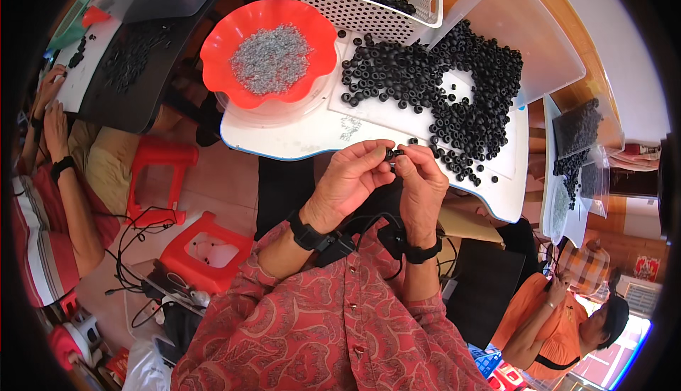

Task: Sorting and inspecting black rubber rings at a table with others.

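My left hand and my right hand meet just past the near edge of the white table. Between their fingertips is a small black part, pinched from both sides. Its exact shape is partly hidden by the fingers. Beyond my hands spreads a heap of small black ring-like parts, some with visible holes. A red wavy-rimmed bowl to the left contains many tiny clear or silvery pieces. A few similar pieces lie on the tabletop near my left hand.
A white perforated basket holding black parts stands behind the heap. Next to it, a translucent bin is tipped on its side. Red plastic stools are at lower left. Other people sit at left and right.
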A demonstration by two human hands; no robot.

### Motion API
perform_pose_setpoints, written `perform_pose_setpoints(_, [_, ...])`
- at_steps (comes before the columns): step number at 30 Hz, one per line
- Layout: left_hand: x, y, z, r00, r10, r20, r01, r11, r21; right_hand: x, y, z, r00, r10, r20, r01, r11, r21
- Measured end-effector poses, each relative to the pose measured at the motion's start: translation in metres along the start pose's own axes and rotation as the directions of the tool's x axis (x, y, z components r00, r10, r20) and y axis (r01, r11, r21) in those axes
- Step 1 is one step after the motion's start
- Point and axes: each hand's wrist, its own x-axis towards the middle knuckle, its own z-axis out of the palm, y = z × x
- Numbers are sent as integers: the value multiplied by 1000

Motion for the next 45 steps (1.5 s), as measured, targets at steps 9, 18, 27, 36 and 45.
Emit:
perform_pose_setpoints(9, [-1, -2, 4, 999, 53, 2, -53, 997, 60, -1, 0, 2, 999, -37, 3, 37, 999, -2])
perform_pose_setpoints(18, [-1, -4, 3, 998, 65, 21, -66, 996, 56, -2, -1, 4, 999, -47, 8, 47, 999, 6])
perform_pose_setpoints(27, [-1, -6, 0, 996, 92, 4, -92, 996, 21, -4, -5, 6, 997, -81, -7, 79, 988, -132])
perform_pose_setpoints(36, [-1, -7, -1, 994, 108, -2, -108, 994, 19, -6, -6, 10, 993, -112, -30, 106, 981, -161])
perform_pose_setpoints(45, [-1, -5, -1, 998, 66, 2, -66, 998, -14, -9, -6, 14, 997, -48, -57, 45, 998, -53])
